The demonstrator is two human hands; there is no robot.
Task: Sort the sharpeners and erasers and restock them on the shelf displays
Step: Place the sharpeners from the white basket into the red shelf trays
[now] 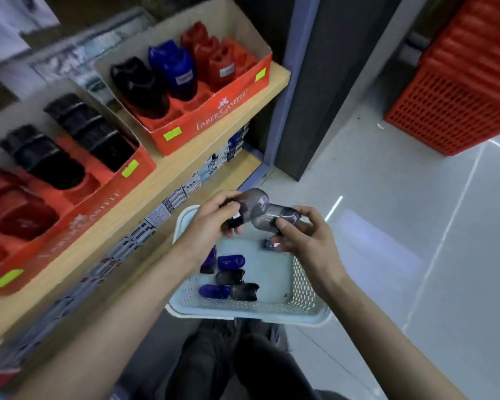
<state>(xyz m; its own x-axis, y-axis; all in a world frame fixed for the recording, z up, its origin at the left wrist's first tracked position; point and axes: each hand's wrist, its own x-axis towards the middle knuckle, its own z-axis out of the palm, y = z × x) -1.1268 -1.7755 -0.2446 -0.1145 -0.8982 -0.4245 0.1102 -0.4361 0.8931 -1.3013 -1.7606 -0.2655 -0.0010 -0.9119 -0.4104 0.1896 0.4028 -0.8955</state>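
Observation:
Over a pale basket (pixel 303 287), my left hand (pixel 214 223) grips a smoky grey sharpener (pixel 251 203), and my right hand (pixel 300 238) grips a second grey sharpener (pixel 274 216); the two sharpeners touch. Something small and bluish (pixel 269 243) shows under my right fingers. Several blue (pixel 231 261) and dark sharpeners (pixel 244 291) lie loose in the basket. On the wooden shelf (pixel 185 157) stand two red display boxes: the right box (pixel 211 111) has rows of black, blue and red sharpeners, the left box (pixel 93 197) black and red ones.
A lower shelf holds rows of small boxed items (pixel 168 202). A dark pillar (pixel 329 82) stands right of the shelves. A red plastic crate (pixel 459 90) sits on the grey tiled floor at the upper right. My dark-trousered legs (pixel 237 365) are below the basket.

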